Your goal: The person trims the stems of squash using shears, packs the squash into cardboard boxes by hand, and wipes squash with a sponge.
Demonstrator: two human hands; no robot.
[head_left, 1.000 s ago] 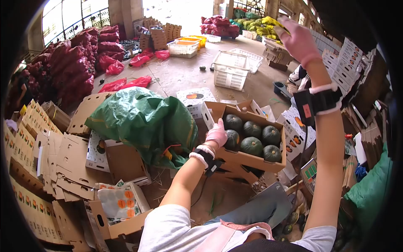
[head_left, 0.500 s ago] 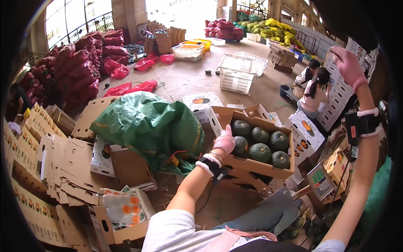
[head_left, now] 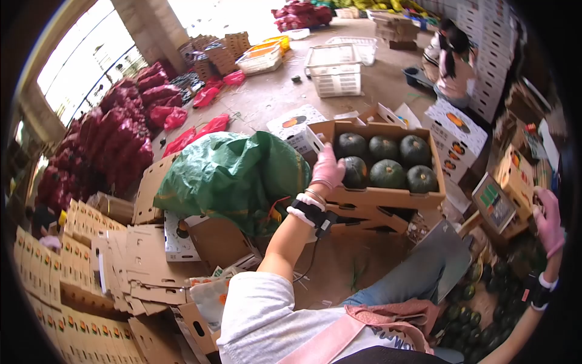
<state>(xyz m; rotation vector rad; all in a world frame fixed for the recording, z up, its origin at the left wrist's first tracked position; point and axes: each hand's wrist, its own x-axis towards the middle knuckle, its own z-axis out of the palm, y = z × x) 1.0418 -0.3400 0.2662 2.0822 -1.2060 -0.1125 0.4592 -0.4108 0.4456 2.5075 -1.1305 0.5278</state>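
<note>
My left hand (head_left: 328,168), in a pink glove, grips the left end of an open cardboard box (head_left: 388,197). Its thumb side lies close to a dark green pumpkin (head_left: 354,172). Several such pumpkins sit in two rows inside this box, which rests on another carton. At the far right is my right hand (head_left: 550,223), also gloved in pink, near a printed carton (head_left: 515,176) and a scale display (head_left: 494,203). Its fingers are curled; whether something small is between them cannot be made out. Both wrists wear black bands.
Green sacking (head_left: 230,176) bulges left of the box. Flattened cartons (head_left: 151,261) fill the lower left. Loose pumpkins (head_left: 467,318) lie on the floor at lower right. White crates (head_left: 332,76) stand beyond. Two people (head_left: 451,73) sit low beside stacked cartons. Red sacks (head_left: 109,133) line the left.
My right hand has come down from high at the upper right to beside the scale. My left hand stays at the box's left end. The view has tilted down and turned.
</note>
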